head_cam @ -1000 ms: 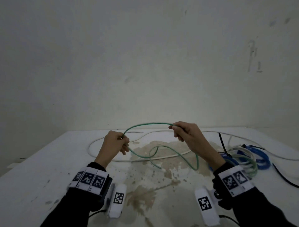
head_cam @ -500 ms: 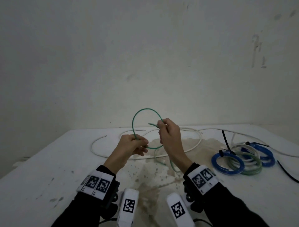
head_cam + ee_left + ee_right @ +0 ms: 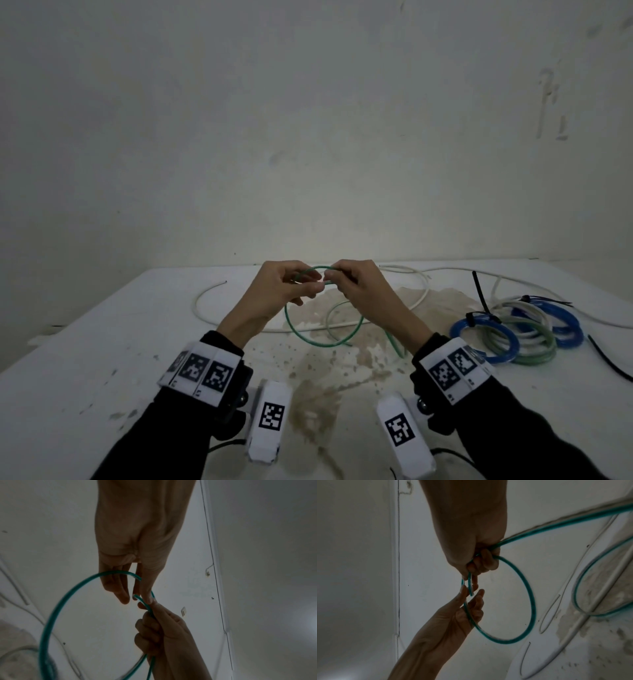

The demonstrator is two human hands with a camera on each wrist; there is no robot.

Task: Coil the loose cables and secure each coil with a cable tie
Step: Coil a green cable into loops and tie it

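Both hands meet above the table's far middle and hold a thin green cable (image 3: 308,337). My left hand (image 3: 310,286) pinches it between thumb and fingers; the left wrist view shows that hand (image 3: 140,597) at the cable's cut end. My right hand (image 3: 330,279) grips two passes of the cable in a fist (image 3: 476,572). One round loop (image 3: 530,595) hangs below the hands, and the rest of the cable trails onto the table toward my right forearm. A black cable tie (image 3: 479,291) lies at the right.
A long white cable (image 3: 197,303) curves loosely over the white, stained table (image 3: 102,342) behind the hands. Tied coils, blue (image 3: 455,334), pale green and white, are heaped at the right. A black cable (image 3: 609,363) lies by the right edge. A wall stands close behind.
The hands have come together. The green loop that stood upright above them half a second ago now hangs below them as a closed ring.
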